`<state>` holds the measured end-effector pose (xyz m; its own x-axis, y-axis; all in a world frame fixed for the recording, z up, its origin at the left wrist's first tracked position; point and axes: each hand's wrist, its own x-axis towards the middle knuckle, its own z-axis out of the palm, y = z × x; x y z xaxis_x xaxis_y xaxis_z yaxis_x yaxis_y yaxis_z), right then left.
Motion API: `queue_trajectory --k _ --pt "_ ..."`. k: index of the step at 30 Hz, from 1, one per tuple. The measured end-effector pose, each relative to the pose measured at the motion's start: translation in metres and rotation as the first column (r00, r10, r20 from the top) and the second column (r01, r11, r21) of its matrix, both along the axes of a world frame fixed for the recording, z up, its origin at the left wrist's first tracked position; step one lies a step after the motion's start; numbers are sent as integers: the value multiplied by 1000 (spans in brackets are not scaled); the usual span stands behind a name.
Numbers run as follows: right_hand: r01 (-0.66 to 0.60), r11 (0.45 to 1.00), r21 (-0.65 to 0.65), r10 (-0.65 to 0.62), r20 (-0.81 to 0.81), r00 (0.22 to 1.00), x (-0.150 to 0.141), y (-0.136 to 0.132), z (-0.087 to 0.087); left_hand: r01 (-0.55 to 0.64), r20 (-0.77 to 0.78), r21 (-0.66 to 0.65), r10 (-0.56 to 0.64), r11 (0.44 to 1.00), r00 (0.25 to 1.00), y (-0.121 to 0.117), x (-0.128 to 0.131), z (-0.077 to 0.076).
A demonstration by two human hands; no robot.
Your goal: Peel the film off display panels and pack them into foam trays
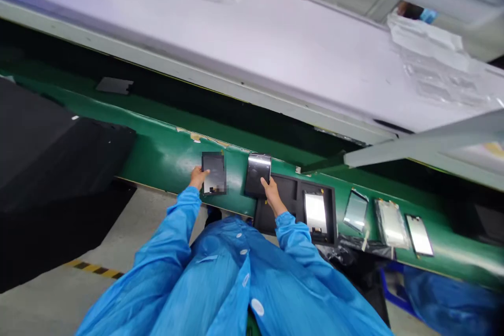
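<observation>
My left hand (199, 176) grips the left edge of a dark, flat display panel (214, 168), thumb on top. Part of that panel's outline is blurred. My right hand (271, 191) is closed on the lower right of another display panel (256, 168), dark and glossy with a bright reflection along its top. This second panel is at the left edge of a black tray (333, 205) with compartments. In the tray's right compartment lies a silver-backed display panel (315, 212). My right forearm covers part of the tray.
On the green bench (157, 163), several more panels lie to the right, among them a bagged panel (392, 223). Above runs a white shelf (255, 37) with plastic wrapping (441, 63). A slanted grey post (425, 139) stands at right; black sheeting (59, 152) covers the left.
</observation>
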<state>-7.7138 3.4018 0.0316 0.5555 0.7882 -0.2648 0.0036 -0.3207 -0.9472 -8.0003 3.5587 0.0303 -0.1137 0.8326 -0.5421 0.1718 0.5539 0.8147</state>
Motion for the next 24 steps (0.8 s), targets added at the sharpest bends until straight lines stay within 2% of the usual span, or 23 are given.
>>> queue_trajectory --k 2,5,9,12,17,20,24 --pt "0 1000 -25 -1 -8 1000 -2 -12 -1 71 131 -5 -70 997 989 -27 9 7" --pt "-13 999 -46 10 -57 998 -11 -27 -5 163 289 -1 -156 987 945 -73 37 13" --pt "-53 999 0 53 -91 994 -16 -56 -7 202 394 10 -190 979 899 -120 87 10" --pt "-73 997 20 74 -45 996 -8 -84 -4 227 401 6 -210 974 892 -141 114 5" --pt "-91 996 -13 90 -35 995 7 -122 -5 328 347 -1 -307 945 886 -168 142 0" --pt "-46 994 -101 50 37 998 13 -141 -15 400 306 -16 -376 916 875 -183 164 -7" --pt "54 971 -231 9 265 964 25 -165 -37 463 209 -15 -450 886 868 -199 199 -22"
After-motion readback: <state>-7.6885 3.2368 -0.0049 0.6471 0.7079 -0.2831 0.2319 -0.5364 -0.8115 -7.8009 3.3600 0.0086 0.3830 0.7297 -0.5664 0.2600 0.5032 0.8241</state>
